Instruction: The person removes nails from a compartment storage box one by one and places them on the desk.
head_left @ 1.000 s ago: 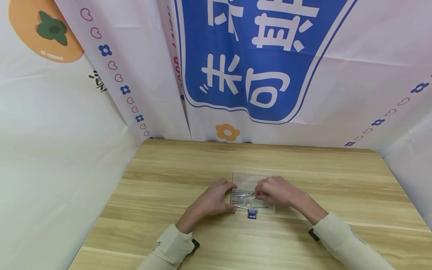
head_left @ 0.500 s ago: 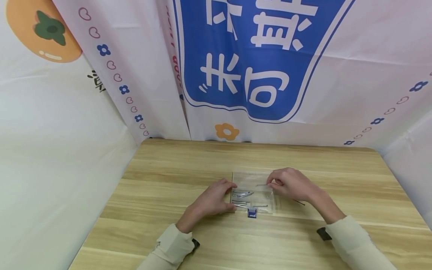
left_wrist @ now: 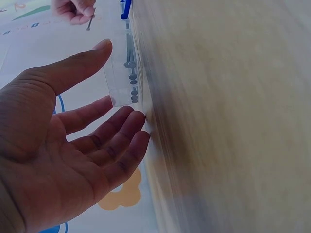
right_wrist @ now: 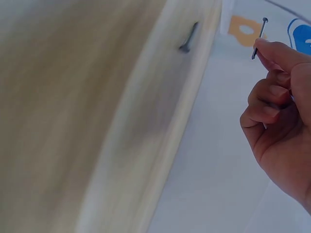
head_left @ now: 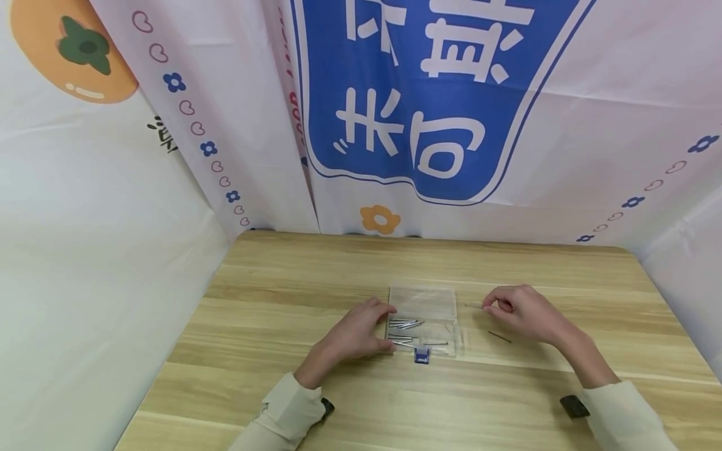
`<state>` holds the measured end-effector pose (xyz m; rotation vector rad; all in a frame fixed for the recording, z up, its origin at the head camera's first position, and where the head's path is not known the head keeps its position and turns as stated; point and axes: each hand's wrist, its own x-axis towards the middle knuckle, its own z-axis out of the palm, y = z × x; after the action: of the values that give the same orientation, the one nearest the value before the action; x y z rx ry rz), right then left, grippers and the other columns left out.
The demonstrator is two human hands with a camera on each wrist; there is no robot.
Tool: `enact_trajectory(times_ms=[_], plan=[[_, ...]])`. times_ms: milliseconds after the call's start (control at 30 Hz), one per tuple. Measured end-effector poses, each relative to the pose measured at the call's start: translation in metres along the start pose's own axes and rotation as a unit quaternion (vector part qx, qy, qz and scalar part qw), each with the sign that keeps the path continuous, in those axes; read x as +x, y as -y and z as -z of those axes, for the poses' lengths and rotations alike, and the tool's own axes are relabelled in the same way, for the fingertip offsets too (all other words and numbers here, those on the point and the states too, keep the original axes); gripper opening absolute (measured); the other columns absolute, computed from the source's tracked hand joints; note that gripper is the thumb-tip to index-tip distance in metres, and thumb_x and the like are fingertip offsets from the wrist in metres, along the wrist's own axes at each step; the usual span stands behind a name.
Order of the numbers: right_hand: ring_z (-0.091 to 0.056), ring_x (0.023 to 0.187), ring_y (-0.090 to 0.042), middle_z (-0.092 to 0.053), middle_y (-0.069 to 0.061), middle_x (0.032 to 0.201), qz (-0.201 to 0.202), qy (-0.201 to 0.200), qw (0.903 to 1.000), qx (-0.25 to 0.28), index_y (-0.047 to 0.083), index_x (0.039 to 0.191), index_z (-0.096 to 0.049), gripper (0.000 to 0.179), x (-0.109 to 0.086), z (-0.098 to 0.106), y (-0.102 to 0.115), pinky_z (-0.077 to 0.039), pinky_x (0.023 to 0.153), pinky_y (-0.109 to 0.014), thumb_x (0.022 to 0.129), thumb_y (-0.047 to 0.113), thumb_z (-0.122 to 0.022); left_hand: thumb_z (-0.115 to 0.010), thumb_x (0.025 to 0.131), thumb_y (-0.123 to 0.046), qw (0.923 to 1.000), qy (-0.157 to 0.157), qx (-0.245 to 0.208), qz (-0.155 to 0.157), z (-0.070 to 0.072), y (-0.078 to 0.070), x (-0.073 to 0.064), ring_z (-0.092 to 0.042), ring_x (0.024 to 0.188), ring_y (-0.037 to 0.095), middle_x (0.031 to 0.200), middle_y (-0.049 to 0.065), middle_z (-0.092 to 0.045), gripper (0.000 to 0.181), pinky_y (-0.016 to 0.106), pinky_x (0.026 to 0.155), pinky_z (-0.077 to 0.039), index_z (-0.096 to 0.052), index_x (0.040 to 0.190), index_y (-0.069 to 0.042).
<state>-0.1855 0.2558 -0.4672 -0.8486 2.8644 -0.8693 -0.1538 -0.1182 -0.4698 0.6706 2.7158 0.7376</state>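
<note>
A clear plastic box (head_left: 437, 332) lies on the table with its clear lid (head_left: 423, 302) folded back and a blue latch (head_left: 421, 356) at the front. Several silver nails (head_left: 403, 324) lie in its compartments. At the box's left side is my left hand (head_left: 356, 332), thumb and fingers spread wide and loosely bent, fingertips against that end. To the right of the box, my right hand (head_left: 524, 311) pinches a nail (right_wrist: 263, 29) between thumb and forefinger, above the table. A second nail (head_left: 499, 337) lies loose on the wood below that hand.
The wooden table (head_left: 282, 282) runs back to a white printed cloth (head_left: 271, 125) hanging behind it, with more cloth at both sides. Dark wrist straps (head_left: 574, 406) show at the sleeve cuffs.
My right hand has drawn a nail out of the box and carried it to the right. The loose nail on the table has come into view. My left hand stays in place.
</note>
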Motion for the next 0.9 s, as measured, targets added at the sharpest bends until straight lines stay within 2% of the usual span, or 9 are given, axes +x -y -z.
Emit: enact_trajectory(times_ms=[167,433,900], plan=[[-0.031,0.059,0.003,-0.037,0.015,0.064,-0.014,-0.012,0.9998,0.002,0.012,0.100,-0.080,0.008,-0.016,0.005,-0.010,-0.038,0.061,-0.023,0.100,0.007,-0.073,-0.093,0.086,-0.030,1.0000,-0.001,0.001,0.000,0.000,-0.001,0.000,-0.052,0.097,0.013,0.116,0.002,-0.063,0.066,0.031,0.090,-0.050,-0.066,0.142,-0.008],[-0.033,0.061,0.003,-0.040,0.013,0.065,-0.039,-0.006,0.9992,-0.003,0.014,0.100,-0.079,0.007,-0.036,0.010,-0.022,-0.039,0.063,-0.022,0.101,0.009,-0.074,-0.094,0.085,-0.029,1.0000,-0.002,-0.003,0.004,0.001,-0.003,0.000,-0.054,0.099,0.013,0.118,0.003,-0.064,0.066,0.032,0.091,-0.052,-0.066,0.141,-0.008],[-0.036,0.059,0.002,-0.045,0.012,0.065,-0.059,0.018,0.9980,0.012,0.017,0.099,-0.079,0.005,-0.044,0.008,-0.029,-0.035,0.056,-0.021,0.100,0.013,-0.076,-0.094,0.085,-0.030,1.0000,-0.002,0.004,-0.001,-0.001,-0.001,0.000,-0.053,0.098,0.012,0.115,0.001,-0.064,0.066,0.032,0.090,-0.051,-0.066,0.141,-0.008]])
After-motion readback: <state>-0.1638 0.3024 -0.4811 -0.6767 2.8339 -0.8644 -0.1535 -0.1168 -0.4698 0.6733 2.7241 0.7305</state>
